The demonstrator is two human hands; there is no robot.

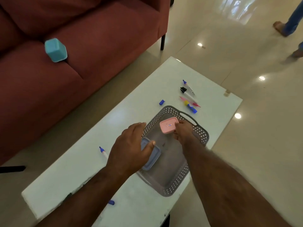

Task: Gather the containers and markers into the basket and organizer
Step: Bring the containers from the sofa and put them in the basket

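Note:
A grey perforated basket [199, 135] sits on the white table [85, 169]. My left hand [129, 148] grips a blue-grey lidded container [151, 158] at the basket's left rim. My right hand [184, 131] holds a pink container [168, 125] over the basket's far part. Several markers [188, 95] lie in a loose group on the table beyond the basket. One blue-capped marker [103, 152] lies left of my left hand, partly hidden by it. A teal organizer [55, 49] lies tipped on the sofa.
Loose blue caps lie on the table, one [161, 102] beyond the basket and one [111, 202] near my left forearm. A dark red sofa [98, 46] runs along the table's left. A person's legs [288, 22] stand on the glossy floor at the far right.

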